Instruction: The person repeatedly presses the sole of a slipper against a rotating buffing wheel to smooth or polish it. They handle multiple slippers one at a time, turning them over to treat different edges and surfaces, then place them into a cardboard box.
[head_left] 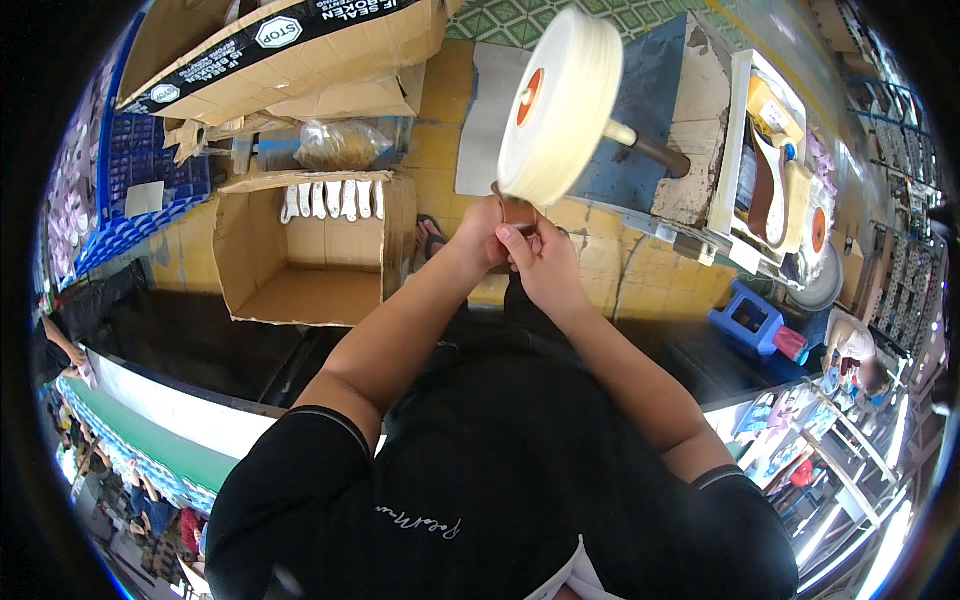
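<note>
Both hands are closed on a small brown piece (519,214), smooth and curved at its edge; much of it is hidden by the fingers, so its kind is unclear. My left hand (484,232) grips its left side, and my right hand (547,262) pinches it from the right with the thumb on top. Directly above is a large cream buffing wheel (575,110) with an orange centre, mounted on a shaft (650,150). The piece sits right at the wheel's lower edge; whether it touches cannot be made out.
Left stands an open cardboard box (250,255) with several white pieces (330,200) in a row along its far side. Behind it are a larger carton (330,70) and a blue basket (160,165). Right are a white tray (740,90) of supplies and a blue stool (747,318).
</note>
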